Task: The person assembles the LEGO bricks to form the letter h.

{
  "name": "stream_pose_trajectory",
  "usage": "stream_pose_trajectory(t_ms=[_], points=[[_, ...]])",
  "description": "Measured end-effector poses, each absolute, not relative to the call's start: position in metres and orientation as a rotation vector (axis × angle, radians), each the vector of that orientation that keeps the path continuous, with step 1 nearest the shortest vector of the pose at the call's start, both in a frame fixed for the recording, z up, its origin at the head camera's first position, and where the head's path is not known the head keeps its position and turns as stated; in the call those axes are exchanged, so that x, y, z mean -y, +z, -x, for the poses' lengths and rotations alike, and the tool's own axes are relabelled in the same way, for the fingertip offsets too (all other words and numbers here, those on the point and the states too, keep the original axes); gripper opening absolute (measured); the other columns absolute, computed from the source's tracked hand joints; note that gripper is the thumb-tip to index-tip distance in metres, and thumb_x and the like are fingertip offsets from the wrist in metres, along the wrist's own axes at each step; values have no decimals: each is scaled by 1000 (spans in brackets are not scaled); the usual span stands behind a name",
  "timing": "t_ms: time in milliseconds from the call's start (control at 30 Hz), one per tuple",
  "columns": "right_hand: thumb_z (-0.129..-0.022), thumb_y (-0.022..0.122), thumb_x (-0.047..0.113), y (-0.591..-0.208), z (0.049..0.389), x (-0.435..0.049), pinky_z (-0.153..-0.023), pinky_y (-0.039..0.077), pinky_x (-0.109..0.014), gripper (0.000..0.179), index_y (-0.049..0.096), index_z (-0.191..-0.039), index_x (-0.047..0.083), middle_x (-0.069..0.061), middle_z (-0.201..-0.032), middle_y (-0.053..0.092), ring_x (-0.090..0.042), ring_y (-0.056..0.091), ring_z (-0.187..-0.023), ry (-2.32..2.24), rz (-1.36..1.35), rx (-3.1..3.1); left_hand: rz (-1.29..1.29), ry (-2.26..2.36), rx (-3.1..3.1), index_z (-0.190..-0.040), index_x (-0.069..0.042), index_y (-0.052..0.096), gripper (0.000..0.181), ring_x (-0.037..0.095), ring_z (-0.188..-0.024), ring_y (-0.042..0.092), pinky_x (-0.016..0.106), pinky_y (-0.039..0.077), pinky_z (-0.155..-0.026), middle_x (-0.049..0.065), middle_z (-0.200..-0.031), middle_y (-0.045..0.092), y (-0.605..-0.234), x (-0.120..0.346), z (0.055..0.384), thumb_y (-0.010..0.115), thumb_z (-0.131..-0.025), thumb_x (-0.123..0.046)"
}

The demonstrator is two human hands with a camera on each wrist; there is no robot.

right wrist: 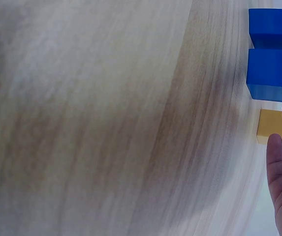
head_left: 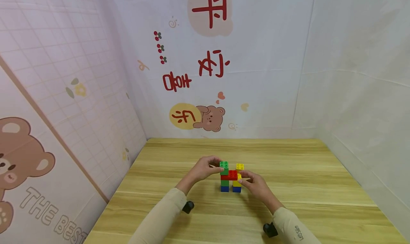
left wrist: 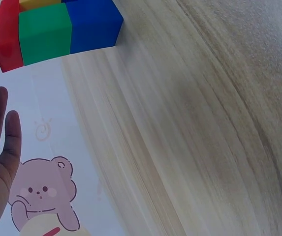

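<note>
A small structure of toy building bricks stands on the table. Its base is two blue bricks, with a lower green brick on the left one and a yellow brick on the right one. Across both lies a red brick. My left hand pinches the upper green brick, which sits at the red brick's left end. On the other side, my right hand holds the yellow brick of the right column between thumb and fingers. Its outer fingers extend in the right wrist view.
Behind the structure is another yellow brick, partly hidden by my right hand. The wooden table meets a printed cloth backdrop at the back and sides. Black wrist devices show under both sleeves.
</note>
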State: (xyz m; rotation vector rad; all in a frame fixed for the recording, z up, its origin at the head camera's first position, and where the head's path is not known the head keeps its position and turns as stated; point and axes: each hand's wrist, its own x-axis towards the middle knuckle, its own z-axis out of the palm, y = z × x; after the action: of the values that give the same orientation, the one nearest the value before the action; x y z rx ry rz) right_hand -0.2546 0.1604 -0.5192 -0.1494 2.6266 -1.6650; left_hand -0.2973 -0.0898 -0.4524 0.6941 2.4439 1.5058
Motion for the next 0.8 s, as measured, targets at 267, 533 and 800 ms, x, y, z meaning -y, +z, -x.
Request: stream_pose_trajectory(t_ms=[267, 533, 800], points=[[-95, 69, 18, -520, 255, -160, -84, 55, -41, 35, 65, -128, 9, -11, -125, 64, -27, 64, -102, -1665, 157, -2627, -702, 1504, -2436, -113, -16, 69, 24, 27, -98, 63, 34, 54, -79, -2, -100, 67, -455, 90, 298, 74, -92, -28], [-95, 68, 16, -521, 256, -159, -84, 55, -41, 34, 65, -128, 8, -11, -124, 65, -28, 64, -103, -1664, 155, -2630, -695, 1480, -2451, -113, -17, 69, 25, 24, -97, 63, 34, 54, -80, -3, -101, 67, -457, 90, 297, 73, -92, -30], [-96, 68, 19, -519, 254, -159, -84, 55, -41, 34, 64, -129, 9, -10, -124, 65, -27, 64, -102, -1672, 149, -2626, -727, 1451, -2492, -113, -16, 70, 27, 14, -92, 62, 30, 53, -82, -6, -99, 67, -458, 87, 299, 75, -90, -30]])
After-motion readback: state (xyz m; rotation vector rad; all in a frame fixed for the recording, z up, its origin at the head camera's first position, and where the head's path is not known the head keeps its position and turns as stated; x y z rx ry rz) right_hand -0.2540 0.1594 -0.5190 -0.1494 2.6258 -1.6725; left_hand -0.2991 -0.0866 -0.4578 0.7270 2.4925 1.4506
